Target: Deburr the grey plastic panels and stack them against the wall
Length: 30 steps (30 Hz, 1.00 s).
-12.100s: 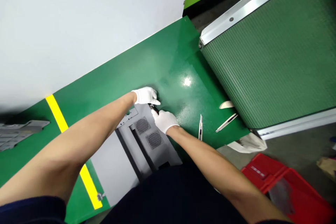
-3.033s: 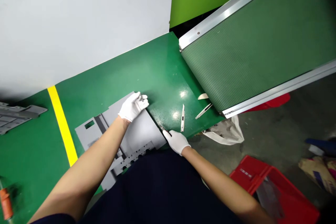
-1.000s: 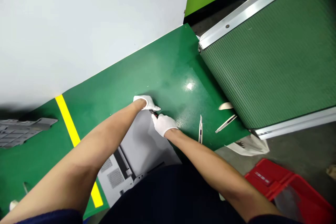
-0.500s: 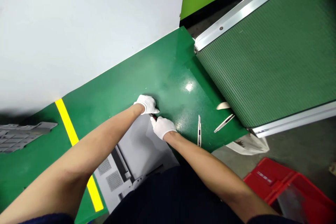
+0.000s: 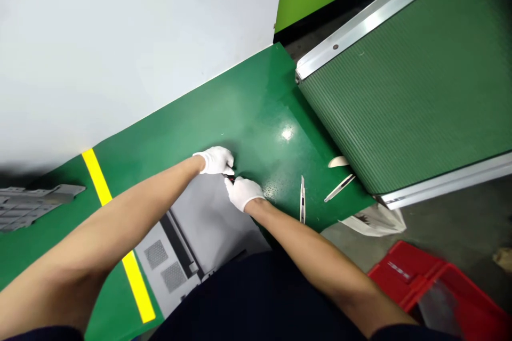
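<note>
A grey panel (image 5: 212, 218) with perforated patches and a dark slot lies on the green table (image 5: 192, 122), against the dark clothing at the bottom. At its far edge, my right hand (image 5: 243, 193), in a white glove, is closed round a small dark and red tool (image 5: 229, 177). My left hand (image 5: 218, 161), also gloved, sits just beyond it with curled fingers at the panel's edge; what its fingers pinch is too small to make out.
Two utility knives (image 5: 303, 200) (image 5: 340, 188) and a pale curved piece (image 5: 338, 161) lie on the right. A ribbed green conveyor (image 5: 416, 85) adjoins the table. A red bin (image 5: 424, 277) stands below; another grey part (image 5: 36, 205) lies far left.
My left hand has shifted left along the panel's far edge. My right hand and the tool have moved slightly left. More of the panel's perforated side shows.
</note>
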Tool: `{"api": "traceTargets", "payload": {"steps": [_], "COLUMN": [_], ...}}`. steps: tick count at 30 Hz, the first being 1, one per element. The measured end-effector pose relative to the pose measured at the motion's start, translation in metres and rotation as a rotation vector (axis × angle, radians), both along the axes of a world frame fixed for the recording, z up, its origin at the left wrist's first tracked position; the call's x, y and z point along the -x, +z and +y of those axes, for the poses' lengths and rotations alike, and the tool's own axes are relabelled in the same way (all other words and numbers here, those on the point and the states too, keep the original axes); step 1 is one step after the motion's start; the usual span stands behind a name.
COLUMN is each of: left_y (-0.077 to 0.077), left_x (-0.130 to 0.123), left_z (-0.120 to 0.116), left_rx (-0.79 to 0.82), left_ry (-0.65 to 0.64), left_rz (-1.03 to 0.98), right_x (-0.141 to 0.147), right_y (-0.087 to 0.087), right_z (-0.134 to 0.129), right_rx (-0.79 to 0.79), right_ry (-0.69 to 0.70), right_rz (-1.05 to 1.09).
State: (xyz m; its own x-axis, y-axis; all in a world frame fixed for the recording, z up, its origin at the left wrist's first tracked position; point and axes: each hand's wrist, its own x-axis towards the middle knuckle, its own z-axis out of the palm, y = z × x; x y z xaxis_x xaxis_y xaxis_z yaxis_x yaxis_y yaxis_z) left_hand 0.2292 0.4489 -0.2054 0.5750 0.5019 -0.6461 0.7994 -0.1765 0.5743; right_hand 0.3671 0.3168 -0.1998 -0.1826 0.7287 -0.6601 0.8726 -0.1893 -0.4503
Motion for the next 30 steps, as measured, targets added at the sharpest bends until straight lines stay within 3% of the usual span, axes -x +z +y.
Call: {"api": "traceTargets", "payload": {"steps": [7, 9, 11, 15, 18, 21, 23, 26, 30], "left_y": [-0.015, -0.012, -0.006, 0.009, 0.022, 0.044, 0.063, 0.091, 0.103], "left_x": [-0.043, -0.044, -0.037, -0.017, -0.010, -0.009, -0.009, -0.006, -0.001], "left_z": [0.017, 0.018, 0.014, -0.002, -0.012, -0.006, 0.008, 0.030, 0.028], "left_rx": [0.019, 0.020, 0.010, -0.031, -0.025, 0.033, -0.015, -0.076, 0.168], "left_ry": [-0.372, -0.427, -0.403, -0.190, -0.088, 0.011, 0.128, 0.410, 0.974], "left_rz": [0.324, 0.338, 0.253, 0.033, -0.087, -0.221, -0.255, -0.286, -0.634], "right_x": [0.013, 0.009, 0.001, -0.015, -0.022, -0.026, -0.027, -0.027, -0.036], "right_y": [0.009, 0.008, 0.006, -0.002, -0.008, -0.011, -0.009, -0.001, 0.009], "right_z": [-0.003, -0.003, -0.002, -0.003, -0.006, -0.009, -0.010, -0.007, 0.002], "right_rx": [-0.052, -0.044, -0.016, 0.012, 0.018, 0.045, 0.061, 0.061, 0.088], "right_ry": [0.012, 0.017, 0.057, 0.181, 0.173, 0.145, 0.111, -0.058, -0.259], "right_rz": [-0.072, -0.068, -0.044, 0.055, 0.111, 0.126, 0.103, 0.091, 0.092]}}
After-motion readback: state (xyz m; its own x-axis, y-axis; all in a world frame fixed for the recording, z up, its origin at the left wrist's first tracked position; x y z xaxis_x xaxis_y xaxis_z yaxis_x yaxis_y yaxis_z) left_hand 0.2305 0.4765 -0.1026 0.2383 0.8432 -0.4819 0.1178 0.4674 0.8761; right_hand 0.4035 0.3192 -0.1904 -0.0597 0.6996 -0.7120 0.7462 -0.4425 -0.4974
